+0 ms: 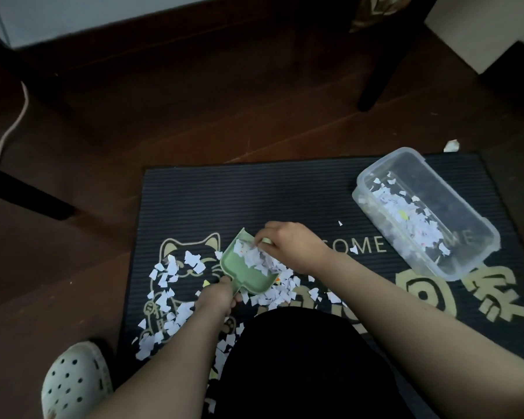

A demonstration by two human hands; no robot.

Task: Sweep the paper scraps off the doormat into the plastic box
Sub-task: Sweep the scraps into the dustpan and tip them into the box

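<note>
left hand (221, 293): fist closed on green dustpan (245, 273) handle, 7 o'clock of pan | right hand (288, 246): fingers curled, pressing paper scraps (170, 276) into pan at its 2 o'clock edge; any brush hidden | scraps: strewn over doormat (254, 195) cat print, 8 o'clock | plastic box (466, 261): on doormat, 3 o'clock, partly filled

Bare forearms, dark, perhaps black clothing (300, 367), and a pale perforated clog (73, 385).
</note>
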